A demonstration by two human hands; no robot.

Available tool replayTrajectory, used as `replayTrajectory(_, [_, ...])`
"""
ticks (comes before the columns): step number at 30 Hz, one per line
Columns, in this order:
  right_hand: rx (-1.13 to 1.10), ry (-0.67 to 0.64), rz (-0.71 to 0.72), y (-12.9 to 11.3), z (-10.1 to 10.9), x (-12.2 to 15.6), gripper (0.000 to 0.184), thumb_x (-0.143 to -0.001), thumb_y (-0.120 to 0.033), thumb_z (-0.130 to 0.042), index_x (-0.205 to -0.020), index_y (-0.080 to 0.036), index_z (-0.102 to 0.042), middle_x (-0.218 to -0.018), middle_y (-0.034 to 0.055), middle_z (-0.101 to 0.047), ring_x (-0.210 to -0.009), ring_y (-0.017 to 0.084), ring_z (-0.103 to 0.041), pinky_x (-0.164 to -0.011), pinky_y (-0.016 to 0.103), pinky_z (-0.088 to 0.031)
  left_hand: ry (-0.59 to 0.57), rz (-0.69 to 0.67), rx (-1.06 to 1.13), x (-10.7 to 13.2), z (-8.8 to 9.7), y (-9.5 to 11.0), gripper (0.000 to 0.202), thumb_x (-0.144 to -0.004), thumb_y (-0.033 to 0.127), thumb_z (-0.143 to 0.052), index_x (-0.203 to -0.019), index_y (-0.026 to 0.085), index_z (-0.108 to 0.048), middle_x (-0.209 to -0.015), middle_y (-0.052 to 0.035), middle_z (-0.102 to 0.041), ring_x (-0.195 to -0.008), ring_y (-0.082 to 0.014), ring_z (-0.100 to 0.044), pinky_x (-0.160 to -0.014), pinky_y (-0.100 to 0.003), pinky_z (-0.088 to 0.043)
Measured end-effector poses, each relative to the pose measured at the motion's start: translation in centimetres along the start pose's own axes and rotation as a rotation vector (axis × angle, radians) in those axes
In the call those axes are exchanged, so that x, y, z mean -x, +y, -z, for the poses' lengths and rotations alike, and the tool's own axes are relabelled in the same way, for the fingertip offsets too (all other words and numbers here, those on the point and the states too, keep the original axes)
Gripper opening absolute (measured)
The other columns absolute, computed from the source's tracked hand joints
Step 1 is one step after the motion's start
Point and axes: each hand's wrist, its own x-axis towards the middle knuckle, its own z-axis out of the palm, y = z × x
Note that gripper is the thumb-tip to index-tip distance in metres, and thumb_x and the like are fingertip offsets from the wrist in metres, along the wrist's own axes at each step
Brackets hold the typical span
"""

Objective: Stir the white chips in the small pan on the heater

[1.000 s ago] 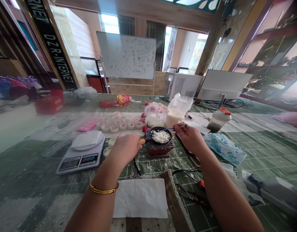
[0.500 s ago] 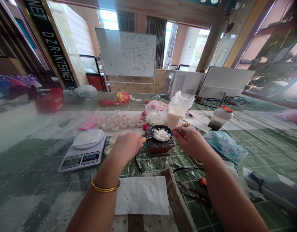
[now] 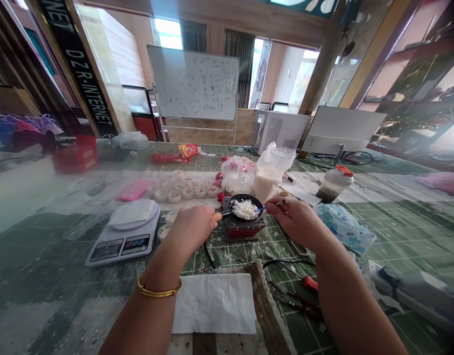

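Note:
My left hand is closed round the wooden handle of a small black frying pan. White wax-like chunks fill much of the pan, which rests over a small red and grey hot plate. Pinched in the fingers of my right hand is a thin blue stirring stick. Its tip reaches the right side of the chunks. What the chunks are made of cannot be made out for sure.
A kitchen scale stands left, with small filled cups behind. An open bag of pale granules is beyond the pan. Right are a shaker bottle, a wipes pack, and pliers. White paper lies in front.
The view has shifted slightly. My right hand has drawn a little away from the pan, and more of the blue stick shows. My left hand keeps its grip on the handle.

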Motion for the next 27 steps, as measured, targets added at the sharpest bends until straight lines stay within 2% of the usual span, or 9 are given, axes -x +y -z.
replayTrajectory(4, [-0.024, 0.071, -0.027, -0.1, 0.1, 0.1, 0.028, -0.086, -0.036, -0.037, -0.086, -0.02, -0.06, -0.081, 0.0023, -0.067, -0.071, 0.016, -0.06, -0.063, 0.024, -0.04, -0.003, 0.004, -0.007, -0.1, -0.1, 0.0, 0.018, -0.077, 0.032, -0.045, -0.077, 0.021, -0.058, -0.079, -0.0034, -0.064, -0.073, -0.0186, -0.058, -0.058, -0.026, -0.031])
replayTrajectory(10, [-0.007, -0.019, -0.017, -0.5, -0.2, 0.2, 0.028, -0.087, -0.035, -0.037, -0.076, -0.019, -0.057, -0.079, 0.0045, -0.066, -0.072, 0.017, -0.059, -0.066, 0.027, -0.04, 0.016, -0.01, -0.004, -0.2, -0.4, -0.2, 0.017, -0.077, 0.034, -0.045, -0.079, 0.023, -0.058, -0.08, -0.0026, -0.065, -0.074, -0.0191, -0.058, -0.057, -0.026, -0.031])
replayTrajectory(16, [-0.066, 0.086, -0.019, -0.8, -0.2, 0.2, 0.029, -0.087, -0.036, -0.036, -0.081, -0.019, -0.059, -0.081, 0.0037, -0.065, -0.074, 0.016, -0.059, -0.065, 0.026, -0.04, 0.008, -0.004, 0.005, -0.1, -0.3, -0.2, 0.016, -0.078, 0.034, -0.044, -0.074, 0.022, -0.056, -0.075, -0.0012, -0.064, -0.067, -0.0171, -0.056, -0.053, -0.025, -0.028])
replayTrajectory(20, [-0.044, 0.05, -0.03, -0.9, -0.2, 0.4, 0.032, -0.087, -0.037, -0.036, -0.072, -0.018, -0.058, -0.08, 0.005, -0.065, -0.071, 0.016, -0.058, -0.064, 0.027, -0.04, 0.01, -0.01, 0.012, -0.1, -0.2, -0.2, 0.016, -0.077, 0.033, -0.044, -0.073, 0.022, -0.055, -0.073, -0.0009, -0.063, -0.065, -0.0164, -0.055, -0.051, -0.025, -0.026])
replayTrajectory(23, [-0.099, 0.005, 0.025, -1.3, -0.7, 0.4, 0.031, -0.087, -0.036, -0.037, -0.074, -0.018, -0.058, -0.079, 0.004, -0.065, -0.068, 0.015, -0.058, -0.063, 0.026, -0.04, 0.009, -0.01, 0.004, 0.0, -0.2, -0.2, 0.016, -0.077, 0.032, -0.044, -0.073, 0.022, -0.055, -0.074, -0.0015, -0.063, -0.066, -0.0169, -0.056, -0.052, -0.025, -0.027])
replayTrajectory(27, [-0.148, 0.072, 0.014, -1.4, -1.3, 0.0, 0.028, -0.087, -0.035, -0.039, -0.081, -0.018, -0.061, -0.081, 0.0036, -0.066, -0.071, 0.015, -0.06, -0.063, 0.025, -0.041, 0.018, -0.008, 0.007, 0.0, -0.1, -0.1, 0.016, -0.077, 0.033, -0.044, -0.074, 0.023, -0.056, -0.076, -0.0013, -0.064, -0.07, -0.018, -0.057, -0.053, -0.025, -0.029])
